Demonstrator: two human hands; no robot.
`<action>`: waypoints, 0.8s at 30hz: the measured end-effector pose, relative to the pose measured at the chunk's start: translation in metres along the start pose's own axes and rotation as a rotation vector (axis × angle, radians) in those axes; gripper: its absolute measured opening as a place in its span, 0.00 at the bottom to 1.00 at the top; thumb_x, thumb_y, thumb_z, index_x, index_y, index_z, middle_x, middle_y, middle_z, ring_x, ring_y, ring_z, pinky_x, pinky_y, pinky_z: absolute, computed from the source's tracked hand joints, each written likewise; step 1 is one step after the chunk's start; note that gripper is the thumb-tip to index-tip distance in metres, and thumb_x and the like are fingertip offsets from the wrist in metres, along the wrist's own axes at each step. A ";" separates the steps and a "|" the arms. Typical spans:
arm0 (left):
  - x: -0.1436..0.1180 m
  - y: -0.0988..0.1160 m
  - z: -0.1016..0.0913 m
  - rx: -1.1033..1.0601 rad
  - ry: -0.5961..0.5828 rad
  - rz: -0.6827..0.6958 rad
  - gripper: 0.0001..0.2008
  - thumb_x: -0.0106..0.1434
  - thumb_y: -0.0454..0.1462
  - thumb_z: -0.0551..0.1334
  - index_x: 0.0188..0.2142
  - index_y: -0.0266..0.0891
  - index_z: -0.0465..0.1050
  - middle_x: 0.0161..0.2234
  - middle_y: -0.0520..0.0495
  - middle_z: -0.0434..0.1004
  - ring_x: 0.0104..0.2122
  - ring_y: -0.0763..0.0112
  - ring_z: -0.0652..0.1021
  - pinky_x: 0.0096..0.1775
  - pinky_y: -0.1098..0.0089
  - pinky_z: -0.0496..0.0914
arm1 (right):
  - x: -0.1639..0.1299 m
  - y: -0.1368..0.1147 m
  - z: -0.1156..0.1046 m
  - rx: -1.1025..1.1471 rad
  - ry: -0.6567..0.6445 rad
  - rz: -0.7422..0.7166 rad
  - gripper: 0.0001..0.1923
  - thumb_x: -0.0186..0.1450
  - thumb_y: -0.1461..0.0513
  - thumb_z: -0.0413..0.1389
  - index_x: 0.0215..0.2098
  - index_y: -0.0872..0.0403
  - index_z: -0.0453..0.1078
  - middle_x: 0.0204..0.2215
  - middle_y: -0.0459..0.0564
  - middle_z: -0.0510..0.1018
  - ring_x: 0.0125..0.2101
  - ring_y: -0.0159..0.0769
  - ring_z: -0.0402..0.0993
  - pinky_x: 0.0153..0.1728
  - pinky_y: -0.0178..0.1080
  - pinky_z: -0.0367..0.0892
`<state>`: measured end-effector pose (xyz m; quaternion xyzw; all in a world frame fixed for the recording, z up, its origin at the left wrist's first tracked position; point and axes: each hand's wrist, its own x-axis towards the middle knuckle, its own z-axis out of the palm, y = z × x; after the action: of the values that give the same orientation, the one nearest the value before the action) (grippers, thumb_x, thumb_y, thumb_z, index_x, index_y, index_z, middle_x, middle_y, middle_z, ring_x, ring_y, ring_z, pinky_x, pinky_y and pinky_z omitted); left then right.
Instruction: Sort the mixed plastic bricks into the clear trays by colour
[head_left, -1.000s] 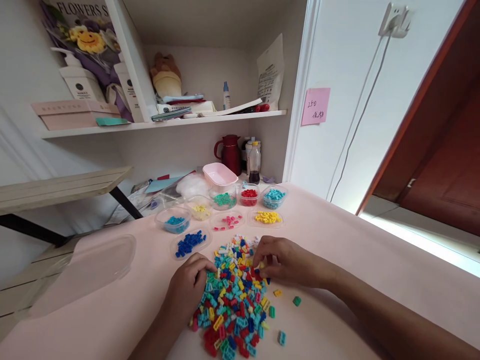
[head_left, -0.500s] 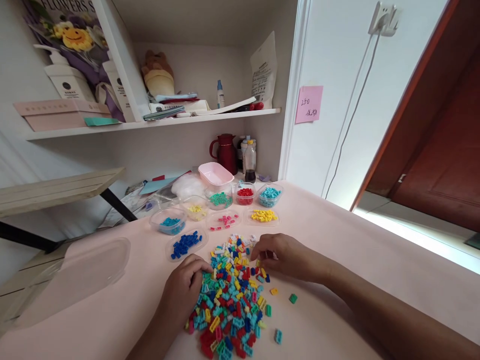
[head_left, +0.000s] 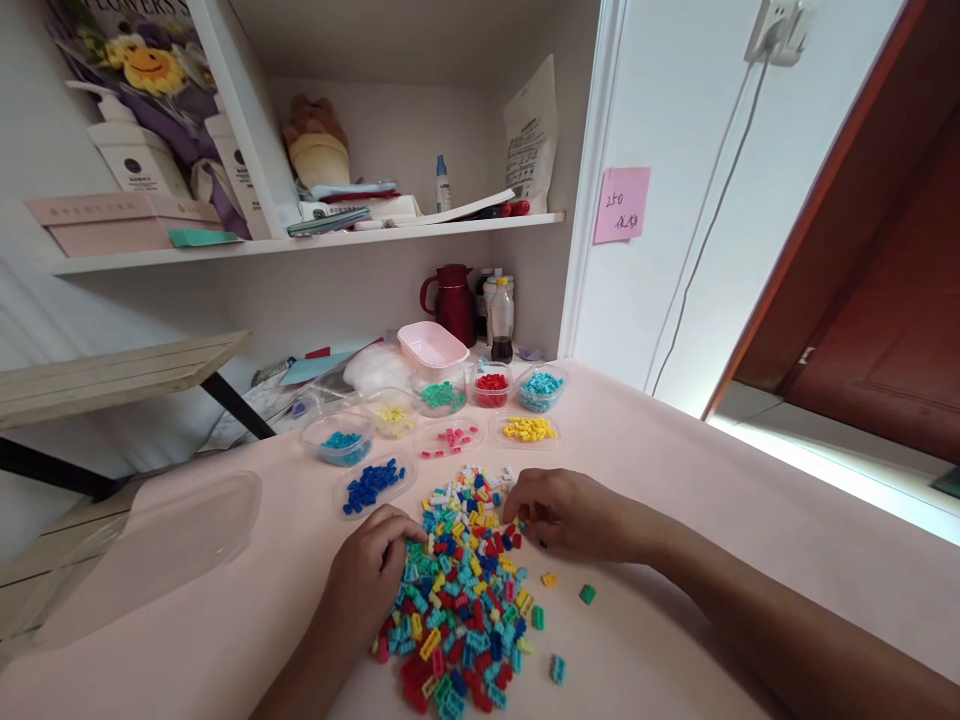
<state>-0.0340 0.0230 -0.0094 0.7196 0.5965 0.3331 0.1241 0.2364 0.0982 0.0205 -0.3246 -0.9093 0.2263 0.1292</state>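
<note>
Pink note point(head_left: 622, 205) on the wall, right of the shelf unit's right edge: handwritten "250" — below it, toward the note's lower right corner, handwritten characters I can't read with confidence.

Printed sheet point(head_left: 150, 18) above the left end of the shelf point(head_left: 420, 233): capitals "FLOWERS", tops cropped, then apparently an "S".

Pump bottle point(head_left: 139, 165), same end: round dark emblem, small print below — illegible. Similar emblem on the bottle point(head_left: 234, 165) by the divider. Pink box point(head_left: 112, 228) at the shelf's front left edge: faint line of characters, unreadable. Pouch point(head_left: 531, 135) near the right end: rows of dark print, too small. Blue-capped bottle point(head_left: 443, 185): lettering blurred.
</note>
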 end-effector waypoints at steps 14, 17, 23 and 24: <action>0.000 -0.002 0.001 0.005 -0.007 0.002 0.16 0.61 0.32 0.49 0.31 0.44 0.76 0.34 0.49 0.76 0.36 0.67 0.77 0.39 0.70 0.70 | 0.000 0.001 0.002 0.021 0.026 0.030 0.12 0.57 0.60 0.60 0.41 0.47 0.75 0.37 0.47 0.72 0.32 0.33 0.71 0.33 0.36 0.65; 0.000 -0.001 0.000 0.003 0.002 0.000 0.16 0.61 0.32 0.50 0.30 0.44 0.77 0.34 0.49 0.76 0.36 0.67 0.77 0.38 0.70 0.70 | 0.001 0.003 0.006 0.007 0.014 0.026 0.12 0.56 0.60 0.62 0.40 0.46 0.75 0.35 0.46 0.72 0.30 0.32 0.70 0.31 0.35 0.64; -0.002 -0.001 -0.001 0.011 -0.013 0.007 0.16 0.61 0.32 0.49 0.30 0.44 0.76 0.34 0.49 0.76 0.36 0.67 0.77 0.38 0.70 0.69 | 0.002 0.004 0.010 0.063 0.012 0.001 0.09 0.56 0.65 0.60 0.35 0.49 0.74 0.37 0.46 0.71 0.33 0.32 0.69 0.33 0.35 0.63; -0.002 -0.001 -0.001 0.012 -0.017 0.001 0.16 0.61 0.32 0.49 0.30 0.44 0.75 0.34 0.49 0.76 0.36 0.67 0.77 0.39 0.70 0.69 | 0.003 0.004 0.010 0.071 0.012 -0.003 0.08 0.56 0.65 0.60 0.35 0.49 0.74 0.37 0.46 0.71 0.33 0.32 0.69 0.33 0.35 0.63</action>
<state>-0.0354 0.0211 -0.0104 0.7236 0.5969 0.3235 0.1246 0.2328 0.0995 0.0097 -0.3195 -0.9005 0.2561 0.1463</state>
